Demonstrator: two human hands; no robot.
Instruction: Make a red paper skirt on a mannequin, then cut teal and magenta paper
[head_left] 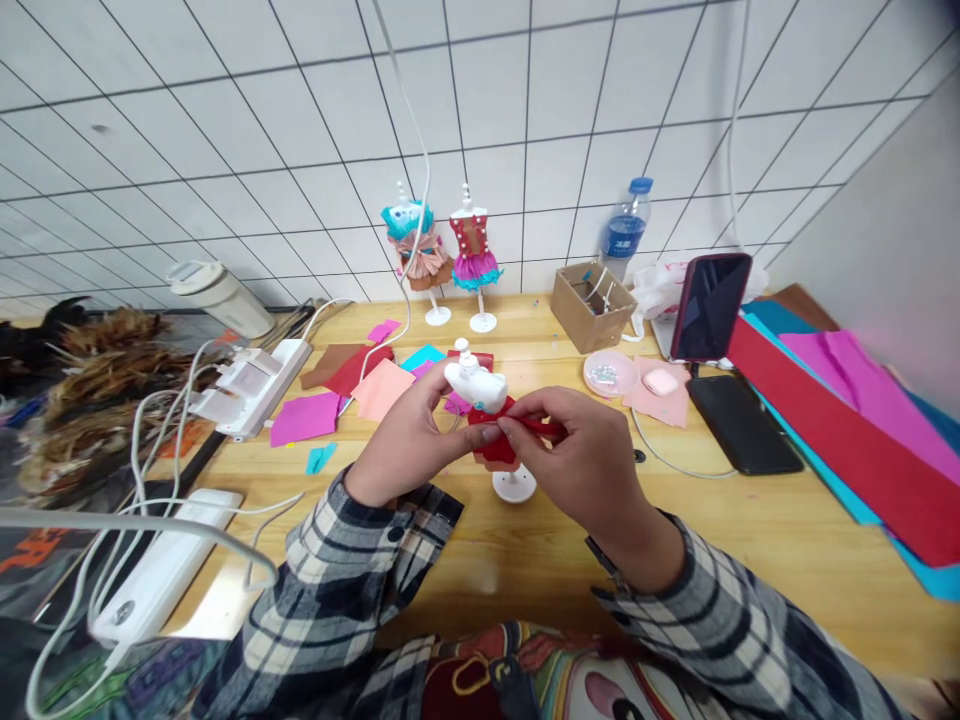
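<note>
A small white dress-form mannequin on a round white base stands between my hands, tilted a little. Red crepe paper wraps its lower body. My left hand is around the mannequin's left side, its thumb pressing the red paper at the waist. My right hand pinches a red strip against the front of the waist, fingertips touching my left thumb.
Two dressed mannequins stand by the tiled wall. Behind right are a cardboard box, a bottle, a pink dish and phones. Paper pieces and power strips lie left, long paper sheets right.
</note>
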